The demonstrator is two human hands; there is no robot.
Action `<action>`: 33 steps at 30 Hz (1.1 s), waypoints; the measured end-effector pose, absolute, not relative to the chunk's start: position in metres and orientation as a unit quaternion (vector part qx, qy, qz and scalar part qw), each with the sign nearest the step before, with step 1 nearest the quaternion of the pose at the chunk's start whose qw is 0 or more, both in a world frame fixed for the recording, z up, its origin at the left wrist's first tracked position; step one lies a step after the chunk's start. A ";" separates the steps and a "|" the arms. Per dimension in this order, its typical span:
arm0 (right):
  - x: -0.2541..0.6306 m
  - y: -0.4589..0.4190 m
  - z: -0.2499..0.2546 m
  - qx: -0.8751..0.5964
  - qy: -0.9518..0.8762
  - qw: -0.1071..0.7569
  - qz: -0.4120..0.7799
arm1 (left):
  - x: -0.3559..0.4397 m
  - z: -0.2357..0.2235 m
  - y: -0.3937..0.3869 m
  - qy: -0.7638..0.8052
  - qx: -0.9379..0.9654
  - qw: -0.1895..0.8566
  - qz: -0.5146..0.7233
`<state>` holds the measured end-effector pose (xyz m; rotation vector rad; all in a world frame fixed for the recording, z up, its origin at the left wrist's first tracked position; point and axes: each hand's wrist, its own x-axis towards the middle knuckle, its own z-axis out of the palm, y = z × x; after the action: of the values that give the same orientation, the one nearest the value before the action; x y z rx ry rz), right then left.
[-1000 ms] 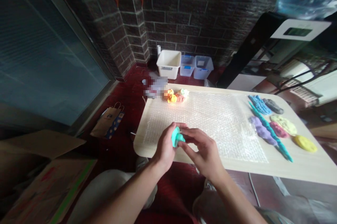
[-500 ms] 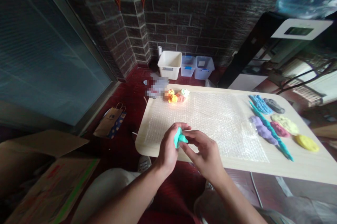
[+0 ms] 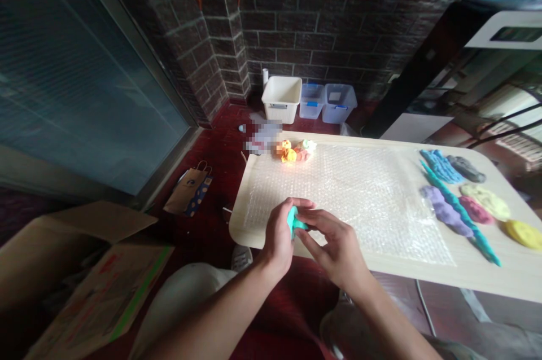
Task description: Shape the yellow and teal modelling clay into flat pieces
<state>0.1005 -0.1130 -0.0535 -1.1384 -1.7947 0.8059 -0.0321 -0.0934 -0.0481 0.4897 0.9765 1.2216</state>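
Between my two hands is a small piece of turquoise modelling clay (image 3: 293, 221), held just over the near edge of the table. My left hand (image 3: 279, 236) cups it from the left, fingers curled behind it. From the right, the thumb and fingers of my right hand (image 3: 336, 241) pinch a part that sticks out. Fingers hide some of the piece. At the right of the table lies a long twisted turquoise clay roll (image 3: 461, 213), beside purple (image 3: 446, 212), pink (image 3: 476, 210), pale yellow (image 3: 486, 201), blue (image 3: 441, 166), grey (image 3: 467, 168) and yellow (image 3: 524, 234) clay lumps.
Bubble wrap (image 3: 359, 196) covers much of the table (image 3: 423, 276). Orange and pale clay pieces (image 3: 289, 154) sit at its far left. Beyond stand a white bin (image 3: 282, 101) and two clear boxes (image 3: 339, 105). On the floor are a paper bag (image 3: 186, 193) and an open carton (image 3: 99, 286).
My view has shifted, so the table and hands sit further right or lower. Both hands keep hold of the turquoise clay; its pinched part is now more covered by my right fingers.
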 end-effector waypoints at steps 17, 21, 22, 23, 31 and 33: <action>0.107 -0.111 -0.046 -0.458 -0.673 0.456 0.360 | -0.038 -0.046 -0.089 0.374 0.214 0.713 0.553; 0.109 -0.110 -0.043 -0.450 -0.692 0.457 0.331 | -0.040 -0.043 -0.084 0.378 0.144 0.743 0.533; 0.108 -0.110 -0.044 -0.446 -0.702 0.451 0.323 | -0.039 -0.043 -0.084 0.378 0.140 0.755 0.518; 0.107 -0.111 -0.045 -0.443 -0.711 0.445 0.316 | -0.038 -0.044 -0.085 0.377 0.139 0.765 0.504; 0.103 -0.113 -0.049 -0.444 -0.724 0.433 0.304 | -0.035 -0.049 -0.090 0.395 0.180 0.746 0.505; 0.104 -0.114 -0.049 -0.452 -0.711 0.433 0.319 | -0.036 -0.049 -0.089 0.385 0.191 0.747 0.507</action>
<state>0.1036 -0.1142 -0.0494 -1.1271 -1.7728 0.7956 -0.0358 -0.0891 -0.0487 0.4176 0.8417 1.1100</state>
